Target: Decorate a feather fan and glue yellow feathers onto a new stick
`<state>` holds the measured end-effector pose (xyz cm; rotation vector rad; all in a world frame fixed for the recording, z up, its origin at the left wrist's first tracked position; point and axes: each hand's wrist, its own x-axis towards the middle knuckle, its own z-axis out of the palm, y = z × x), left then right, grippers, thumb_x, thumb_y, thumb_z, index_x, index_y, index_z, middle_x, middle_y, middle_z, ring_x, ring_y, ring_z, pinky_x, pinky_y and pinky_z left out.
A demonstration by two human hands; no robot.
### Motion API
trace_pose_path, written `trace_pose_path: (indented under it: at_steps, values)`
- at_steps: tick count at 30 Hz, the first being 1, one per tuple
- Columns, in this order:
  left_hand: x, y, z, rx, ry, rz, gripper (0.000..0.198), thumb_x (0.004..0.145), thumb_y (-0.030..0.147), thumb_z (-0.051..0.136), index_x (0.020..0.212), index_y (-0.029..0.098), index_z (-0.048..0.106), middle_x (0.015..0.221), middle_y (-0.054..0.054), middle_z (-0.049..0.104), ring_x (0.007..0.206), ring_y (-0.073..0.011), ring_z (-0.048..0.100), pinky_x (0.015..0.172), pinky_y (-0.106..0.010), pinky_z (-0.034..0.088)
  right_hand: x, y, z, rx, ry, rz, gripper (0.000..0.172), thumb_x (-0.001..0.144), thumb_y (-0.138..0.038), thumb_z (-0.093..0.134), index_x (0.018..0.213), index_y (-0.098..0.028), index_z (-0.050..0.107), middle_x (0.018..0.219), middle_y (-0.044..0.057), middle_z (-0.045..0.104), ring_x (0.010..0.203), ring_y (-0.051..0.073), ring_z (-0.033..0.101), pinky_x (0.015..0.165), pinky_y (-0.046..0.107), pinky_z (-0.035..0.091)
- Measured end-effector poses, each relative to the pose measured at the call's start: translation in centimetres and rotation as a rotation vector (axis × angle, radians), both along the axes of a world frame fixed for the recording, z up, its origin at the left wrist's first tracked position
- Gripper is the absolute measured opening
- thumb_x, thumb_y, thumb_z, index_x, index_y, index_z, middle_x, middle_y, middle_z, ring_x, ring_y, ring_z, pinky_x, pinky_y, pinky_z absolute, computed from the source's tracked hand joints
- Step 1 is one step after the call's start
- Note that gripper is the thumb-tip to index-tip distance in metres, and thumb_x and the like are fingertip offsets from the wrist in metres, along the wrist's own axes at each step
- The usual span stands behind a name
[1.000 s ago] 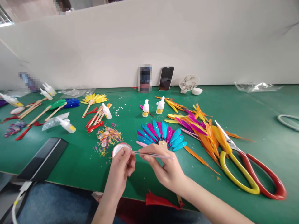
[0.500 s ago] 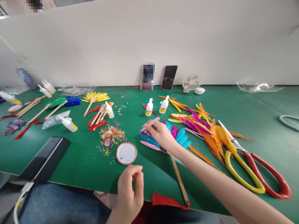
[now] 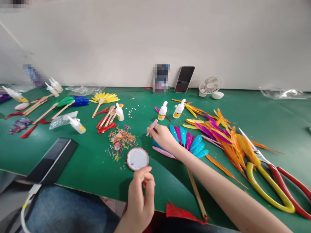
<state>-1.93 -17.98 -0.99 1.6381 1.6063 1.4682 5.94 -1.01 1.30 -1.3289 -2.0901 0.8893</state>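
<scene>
Change: since a second before, hands had parted; right hand (image 3: pixel 163 137) rose to feather fan's (image 3: pixel 191 142) left edge, left hand (image 3: pixel 141 197) sank below white lid (image 3: pixel 137 159) | Fingers: right closed around pink stick (image 3: pixel 152 127), frame centre above tabletop (image 3: pixel 92 161); left pinched together, nothing visible between.

The green table (image 3: pixel 267 119) carries a turquoise-and-magenta feather fan (image 3: pixel 191 142), a round white lid (image 3: pixel 137 158), white glue bottles (image 3: pixel 162 111), loose orange feathers (image 3: pixel 233 149) and yellow-and-red-handled scissors (image 3: pixel 257 154).

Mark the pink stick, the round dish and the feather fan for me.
pink stick (image 3: pixel 152 127), head view, middle of its shaft.
round dish (image 3: pixel 127 159), head view, left rim.
feather fan (image 3: pixel 196 141), head view, a blue feather.
</scene>
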Motion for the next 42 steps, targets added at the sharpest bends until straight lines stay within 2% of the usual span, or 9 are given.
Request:
trace_pose_path:
  at_steps: [11,22,31,38,42]
  values:
    - [-0.1,0.1,0.1,0.013,-0.007,-0.039,0.024,0.085,0.014,0.035,0.107,0.023,0.040,0.065,0.002,0.052,0.053,-0.0070,0.047,0.047,-0.016,0.037,-0.2,-0.3,0.2,0.057,-0.087,0.044,0.025,0.082,-0.020,0.039,0.059,-0.017,0.049,0.062,0.006,0.060,0.055,0.014,0.054,0.052,0.023,0.033]
    - [0.0,-0.1,-0.4,-0.058,-0.122,-0.021,0.021,0.085,0.020,0.038,0.106,0.020,0.043,0.067,0.001,0.054,0.053,-0.0081,0.046,0.047,-0.019,0.037,0.0,-0.4,-0.1,0.149,-0.040,0.070,0.023,0.082,-0.021,0.037,0.064,-0.016,0.051,0.064,0.007,0.060,0.059,0.015,0.055,0.055,0.024,0.035]
    - [-0.1,-0.1,-0.4,-0.054,-0.121,-0.029,0.021,0.086,0.020,0.037,0.105,0.021,0.044,0.066,0.001,0.055,0.054,-0.0081,0.047,0.048,-0.019,0.037,0.6,-0.1,-0.4,0.127,0.059,0.011,0.024,0.081,-0.027,0.039,0.065,-0.017,0.053,0.061,0.005,0.060,0.053,0.013,0.053,0.051,0.023,0.036]
    - [0.0,-0.2,-0.5,-0.068,-0.135,-0.012,0.020,0.085,0.021,0.039,0.103,0.020,0.047,0.066,0.001,0.056,0.055,-0.0082,0.049,0.051,-0.019,0.041,0.8,0.0,0.3,0.111,0.098,-0.043,0.025,0.080,-0.025,0.040,0.058,-0.017,0.049,0.059,0.004,0.059,0.051,0.013,0.051,0.051,0.023,0.036]
    - [-0.3,-0.1,0.2,0.000,-0.071,0.028,0.014,0.083,0.019,0.042,0.095,0.018,0.050,0.063,0.001,0.055,0.055,-0.0079,0.051,0.052,-0.018,0.044,1.1,0.1,0.3,0.101,0.078,-0.038,0.024,0.080,-0.024,0.040,0.059,-0.017,0.050,0.061,0.005,0.060,0.053,0.014,0.052,0.052,0.024,0.036]
